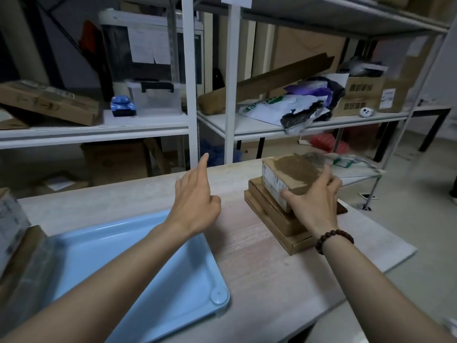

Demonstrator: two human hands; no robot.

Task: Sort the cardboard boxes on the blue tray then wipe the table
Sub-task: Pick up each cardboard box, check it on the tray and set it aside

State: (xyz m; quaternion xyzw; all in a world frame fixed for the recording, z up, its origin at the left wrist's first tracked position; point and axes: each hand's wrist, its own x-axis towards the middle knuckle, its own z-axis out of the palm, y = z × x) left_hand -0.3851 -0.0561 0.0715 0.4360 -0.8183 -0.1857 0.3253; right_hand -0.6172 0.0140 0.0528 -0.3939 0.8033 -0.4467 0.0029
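Head view: I see the right hand [314,201] with fingers [332,181] curled round the top matte cardboard box [289,173]. It sits on two flatter boxes [274,219] on the pale woodgrain bench [259,273]. Left hand [195,204] is raised, index straight, holding nothing, beside the glossy round-cornered blue tray [178,288].

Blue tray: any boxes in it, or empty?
Empty where visible: the blue tray shows bare floor; the cardboard boxes sit stacked on the table beside it, right hand gripping the top one.
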